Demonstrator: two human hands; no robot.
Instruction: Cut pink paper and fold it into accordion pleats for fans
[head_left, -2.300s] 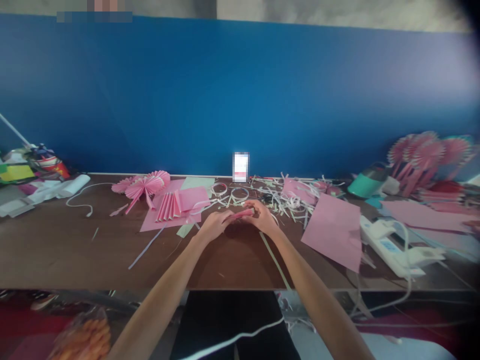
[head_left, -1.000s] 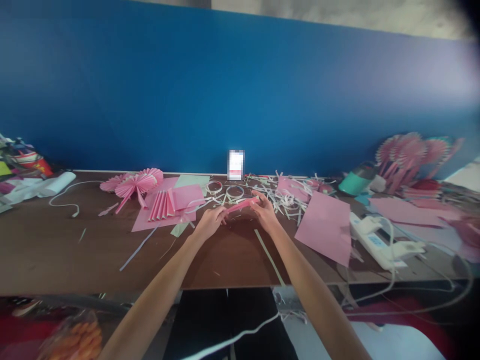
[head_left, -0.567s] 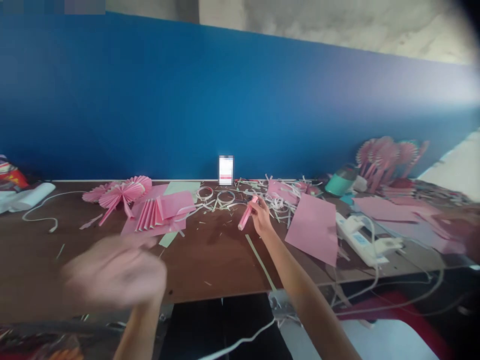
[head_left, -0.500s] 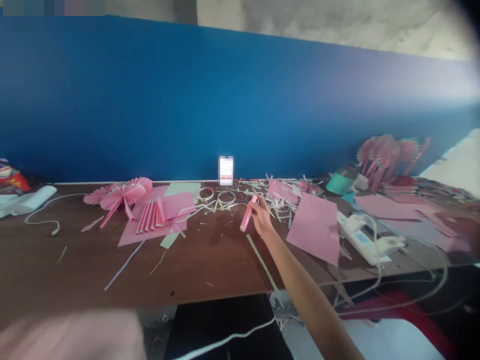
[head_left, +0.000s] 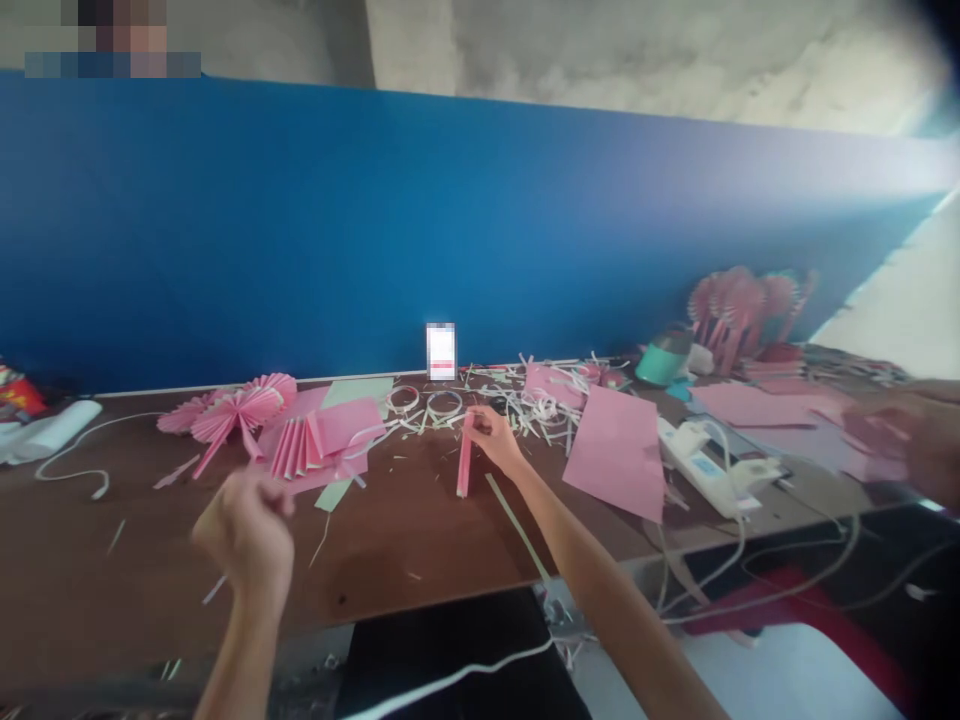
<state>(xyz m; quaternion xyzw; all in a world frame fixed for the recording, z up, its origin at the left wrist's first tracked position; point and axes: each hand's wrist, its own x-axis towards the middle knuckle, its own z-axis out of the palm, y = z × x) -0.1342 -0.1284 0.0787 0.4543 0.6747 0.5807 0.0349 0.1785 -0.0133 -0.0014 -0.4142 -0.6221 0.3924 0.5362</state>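
Note:
My right hand, fingers pinched, holds a narrow folded strip of pink paper by its upper end. The strip is nearly upright in view, its lower end near the brown table; whether it touches is unclear. My left hand is curled into a loose, blurred fist above the table's left side, with nothing visible in it. Just beyond it lie pleated pink paper and pink paper fans. A flat pink sheet lies to the right of my right hand.
Paper scraps and two rings of tape lie toward the blue partition. A lit phone leans there. On the right are a power strip, cables, a green container, more fans and another person's hand.
My left hand has come into view at lower left. My right hand has shifted slightly left, and the folded strip has swung from slanted to nearly upright. A pale pink blur at lower left is gone.

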